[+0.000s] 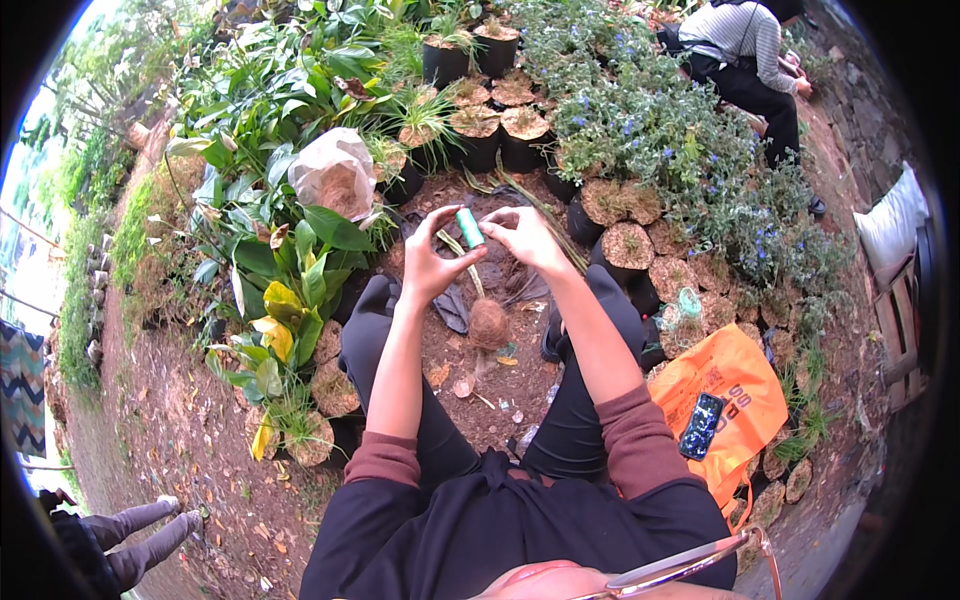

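My left hand [436, 262] grips a small spool of green thread [469, 229] between thumb and fingers, out above the ground between my knees. Close at its right, my right hand [523, 238] has thumb and fingertips pinched together beside the spool; whatever they hold is too small to make out. Below the hands lies a round brown fibre ball [488, 325], with a pale stem-like strip running up from it toward the spool. Dark plastic sheeting [453, 309] is spread on the soil near the ball.
Fibre-topped black pots [627, 247] stand in rows ahead and at both sides. A white bag of brown fibre [338, 187] sits among leafy plants at left. At right, a phone [702, 426] lies on an orange bag [745, 385]. Another person [745, 55] crouches far right; someone's legs [140, 535] show lower left.
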Tool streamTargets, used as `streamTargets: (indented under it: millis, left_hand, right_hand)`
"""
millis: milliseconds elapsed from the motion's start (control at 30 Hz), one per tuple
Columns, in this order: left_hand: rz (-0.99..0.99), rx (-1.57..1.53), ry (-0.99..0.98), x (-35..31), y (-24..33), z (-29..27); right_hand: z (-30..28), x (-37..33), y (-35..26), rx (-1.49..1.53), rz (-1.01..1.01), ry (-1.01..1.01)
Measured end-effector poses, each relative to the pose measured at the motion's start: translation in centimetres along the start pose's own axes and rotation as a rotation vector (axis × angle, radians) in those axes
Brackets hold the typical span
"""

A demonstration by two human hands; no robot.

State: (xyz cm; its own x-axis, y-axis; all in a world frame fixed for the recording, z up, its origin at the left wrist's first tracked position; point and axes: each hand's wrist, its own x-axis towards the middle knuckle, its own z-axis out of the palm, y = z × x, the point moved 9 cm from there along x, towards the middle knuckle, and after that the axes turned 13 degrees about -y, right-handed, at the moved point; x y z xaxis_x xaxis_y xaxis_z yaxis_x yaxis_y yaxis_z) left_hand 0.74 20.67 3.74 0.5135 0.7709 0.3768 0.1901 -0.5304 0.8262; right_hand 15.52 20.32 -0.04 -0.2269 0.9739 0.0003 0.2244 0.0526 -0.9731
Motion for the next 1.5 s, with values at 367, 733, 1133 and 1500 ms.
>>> streamTargets:
  millis: [367, 733, 1133, 1500]
  left_hand:
    - [-0.014, 0.041, 0.015, -0.1, 0.0, -0.7]
    - [-0.068, 0.16, -0.136, -0.3, -1.1, 0.2]
    - [-0.125, 0.31, -0.235, -2.5, -2.6, -0.5]
    - [-0.056, 0.543, -0.319, -5.1, 4.3, -5.9]
  right_hand:
    - [0.0, -0.1, -0.2, 0.417, 0.122, 0.003]
    - [-4.7, -1.0, -2.7, 0.364, -0.219, 0.374]
    - [-14.1, -9.8, -9.6, -0.5, -0.364, 0.855]
    - [-33.0, -25.4, -20.8, -1.369, 0.017, 0.995]
